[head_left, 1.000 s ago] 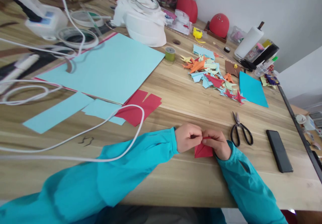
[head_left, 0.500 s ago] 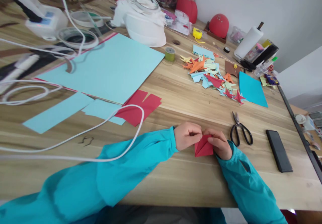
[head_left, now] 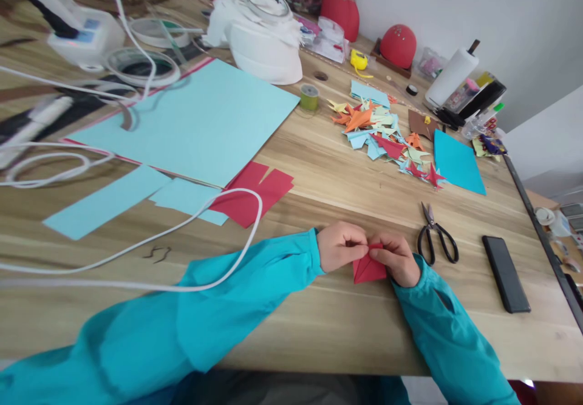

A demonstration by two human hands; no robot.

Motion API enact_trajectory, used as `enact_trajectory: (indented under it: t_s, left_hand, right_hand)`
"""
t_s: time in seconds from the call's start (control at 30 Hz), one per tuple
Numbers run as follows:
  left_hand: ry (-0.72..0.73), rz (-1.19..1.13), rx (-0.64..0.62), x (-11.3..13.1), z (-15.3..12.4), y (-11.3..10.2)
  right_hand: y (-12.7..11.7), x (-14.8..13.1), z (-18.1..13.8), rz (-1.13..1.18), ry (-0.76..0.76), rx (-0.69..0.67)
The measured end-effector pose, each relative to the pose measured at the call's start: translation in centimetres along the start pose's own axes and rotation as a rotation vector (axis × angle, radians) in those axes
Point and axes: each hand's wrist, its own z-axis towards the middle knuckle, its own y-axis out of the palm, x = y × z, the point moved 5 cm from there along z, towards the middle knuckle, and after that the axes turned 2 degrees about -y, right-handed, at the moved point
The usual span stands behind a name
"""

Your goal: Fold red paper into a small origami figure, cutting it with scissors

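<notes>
A small folded square of red paper lies between my hands near the table's front edge, with diagonal creases on it. My left hand pinches its upper left edge between thumb and fingers. My right hand grips the upper right side, its thumb pressed on the top near the left thumb. The paper's far edge is hidden under my fingers. To the right of my right hand lie black-handled scissors, blades pointing away, and beyond them a black phone.
A pile of folded paper pieces lies farther back, beside a bright blue sheet. Left are a large light-blue sheet, red paper pieces and light-blue strips. A white cable loops over my left sleeve. A green spool stands mid-table.
My right thumb has shifted slightly left along the red paper's top, closer to the left thumb. Both hands keep hold of the paper in nearly the same spot.
</notes>
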Motion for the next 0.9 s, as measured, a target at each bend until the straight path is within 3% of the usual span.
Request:
enact_trajectory:
  t_s: [0.7, 0.9]
  left_hand:
    - [-0.052, -0.104, 0.108, -0.21, 0.13, -0.76]
    - [-0.090, -0.036, 0.088, -0.32, 0.03, -0.51]
  right_hand:
    - [-0.51, 0.51, 0.00, 0.189, 0.009, 0.019]
    - [-0.25, 0.69, -0.07, 0.082, 0.030, -0.006]
